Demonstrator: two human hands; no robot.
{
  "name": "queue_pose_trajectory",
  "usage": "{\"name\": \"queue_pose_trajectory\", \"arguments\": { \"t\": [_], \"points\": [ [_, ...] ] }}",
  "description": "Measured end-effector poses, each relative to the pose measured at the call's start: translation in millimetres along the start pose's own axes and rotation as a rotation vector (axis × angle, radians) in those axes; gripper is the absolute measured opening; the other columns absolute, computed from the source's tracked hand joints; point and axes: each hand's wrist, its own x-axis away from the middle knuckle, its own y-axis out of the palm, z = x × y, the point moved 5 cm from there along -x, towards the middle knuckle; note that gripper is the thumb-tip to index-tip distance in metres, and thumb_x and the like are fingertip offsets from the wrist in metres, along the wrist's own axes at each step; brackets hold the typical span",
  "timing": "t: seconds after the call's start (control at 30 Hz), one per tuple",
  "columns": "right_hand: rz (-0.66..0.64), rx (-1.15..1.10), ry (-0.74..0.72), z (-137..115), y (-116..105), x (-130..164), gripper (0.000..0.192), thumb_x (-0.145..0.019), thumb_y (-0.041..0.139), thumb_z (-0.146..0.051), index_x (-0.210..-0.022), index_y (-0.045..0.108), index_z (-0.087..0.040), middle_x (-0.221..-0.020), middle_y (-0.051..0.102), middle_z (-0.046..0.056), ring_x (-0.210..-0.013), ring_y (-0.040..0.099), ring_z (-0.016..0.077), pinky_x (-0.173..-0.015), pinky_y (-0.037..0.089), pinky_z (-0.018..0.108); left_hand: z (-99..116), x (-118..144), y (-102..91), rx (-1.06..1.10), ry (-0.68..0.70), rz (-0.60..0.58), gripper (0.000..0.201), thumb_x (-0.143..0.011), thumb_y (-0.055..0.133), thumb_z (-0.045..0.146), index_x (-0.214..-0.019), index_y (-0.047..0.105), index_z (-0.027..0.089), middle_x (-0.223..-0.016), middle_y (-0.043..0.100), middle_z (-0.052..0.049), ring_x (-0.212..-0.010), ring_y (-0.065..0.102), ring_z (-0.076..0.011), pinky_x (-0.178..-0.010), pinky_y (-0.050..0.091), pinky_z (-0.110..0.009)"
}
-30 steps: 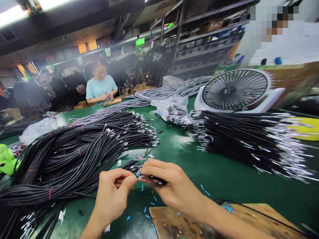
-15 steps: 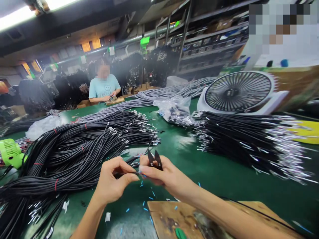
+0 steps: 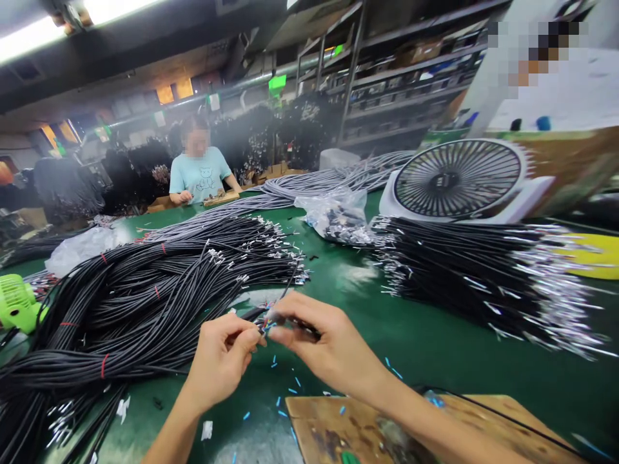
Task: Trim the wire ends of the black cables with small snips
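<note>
My left hand (image 3: pixel 220 357) pinches the end of a black cable (image 3: pixel 251 314) that runs back into the big pile of black cables (image 3: pixel 135 303) on the left. My right hand (image 3: pixel 322 345) is closed around small black snips (image 3: pixel 304 330), its fingertips meeting the left hand's at the cable's wire ends. Small blue wire bits (image 3: pixel 285 386) lie scattered on the green table (image 3: pixel 416 348) below both hands.
A stack of finished black cables (image 3: pixel 483 270) lies at the right, behind it a white fan (image 3: pixel 459 177). A plastic bag of parts (image 3: pixel 338 216) sits mid-table. A wooden board (image 3: pixel 367 428) is at the near edge. A person in a light blue shirt (image 3: pixel 198 174) works at the far end. A green fan (image 3: pixel 17 303) stands far left.
My right hand has turned the snips down from upright, so their tips no longer stick up. Both hands stay together at the cable end; the view shifted slightly.
</note>
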Motion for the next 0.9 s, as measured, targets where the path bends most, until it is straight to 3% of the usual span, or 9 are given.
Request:
{"name": "queue_pose_trajectory", "arguments": {
  "t": [0.1,0.23,0.3,0.47,0.6,0.67,0.77,0.9],
  "points": [
    [-0.095,-0.114,0.013,1,5,1,0.031,-0.087,0.049,-0.032,-0.061,0.053,-0.017,-0.063,0.051,0.002,-0.059,0.045,0.0139,-0.053,0.035,0.026,4,0,-0.9,-0.056,0.067,-0.033,0.029,-0.082,0.049,0.028,-0.06,0.063,0.014,-0.054,0.053,0.001,-0.047,0.045,-0.0092,-0.046,0.034,-0.02],
    [-0.267,-0.556,0.267,11,19,1,0.045,-0.075,0.055,-0.058,-0.056,0.044,-0.019,-0.055,0.039,-0.003,-0.05,0.035,0.0109,-0.045,0.028,0.024,9,-1,-1.0,0.001,0.127,-0.174,0.026,-0.08,0.05,0.028,-0.063,0.063,0.015,-0.059,0.058,-0.002,-0.056,0.05,-0.0125,-0.054,0.037,-0.022],
    [-0.312,-0.689,0.373,12,26,1,0.049,-0.068,0.058,-0.064,-0.057,0.042,-0.019,-0.054,0.036,-0.005,-0.046,0.029,0.009,-0.041,0.023,0.023,9,-2,-1.3,0.039,0.127,-0.158,0.023,-0.079,0.051,0.027,-0.062,0.062,0.015,-0.059,0.057,-0.001,-0.055,0.049,-0.0125,-0.055,0.038,-0.022],
    [0.071,-0.293,0.234,10,4,-7,0.042,-0.075,0.059,-0.049,-0.051,0.045,-0.018,-0.055,0.039,-0.002,-0.054,0.034,0.0118,-0.048,0.025,0.025,1,-2,-1.2,0.03,0.065,0.148,0.014,-0.069,0.061,0.02,-0.056,0.055,0.015,-0.056,0.052,0.002,-0.052,0.046,-0.0103,-0.049,0.036,-0.019],
    [0.199,-0.477,0.424,30,-8,-4,0.041,-0.072,0.059,-0.055,-0.058,0.043,-0.02,-0.053,0.034,-0.006,-0.043,0.023,0.008,-0.04,0.021,0.023,-4,-3,2.0,0.048,-0.076,0.145,0.022,-0.074,0.055,0.022,-0.054,0.056,0.014,-0.052,0.052,0.002,-0.047,0.044,-0.0089,-0.043,0.032,-0.018],
    [0.26,-0.441,0.449,35,-14,-2,0.041,-0.073,0.056,-0.057,-0.062,0.046,-0.019,-0.052,0.034,-0.006,-0.042,0.022,0.0077,-0.038,0.02,0.022,-3,-5,1.1,0.038,-0.085,0.117,0.027,-0.076,0.053,0.023,-0.051,0.056,0.013,-0.05,0.051,0.001,-0.046,0.042,-0.0082,-0.042,0.031,-0.017],
    [0.261,-0.14,0.255,26,-18,-4,0.035,-0.083,0.05,-0.046,-0.061,0.049,-0.018,-0.054,0.043,-0.002,-0.048,0.036,0.0112,-0.045,0.029,0.024,-2,-5,-1.5,0.046,-0.033,0.117,0.028,-0.076,0.054,0.025,-0.052,0.059,0.013,-0.05,0.052,0.001,-0.045,0.042,-0.0083,-0.041,0.03,-0.017],
    [0.099,0.045,0.004,9,-6,-5,0.025,-0.086,0.047,-0.026,-0.064,0.053,-0.018,-0.058,0.049,0.0,-0.054,0.044,0.0125,-0.05,0.035,0.024,-5,-3,-0.9,0.041,0.0,0.11,0.03,-0.078,0.053,0.03,-0.057,0.063,0.013,-0.051,0.055,0.0,-0.046,0.045,-0.0094,-0.043,0.033,-0.018]
  ]
}}
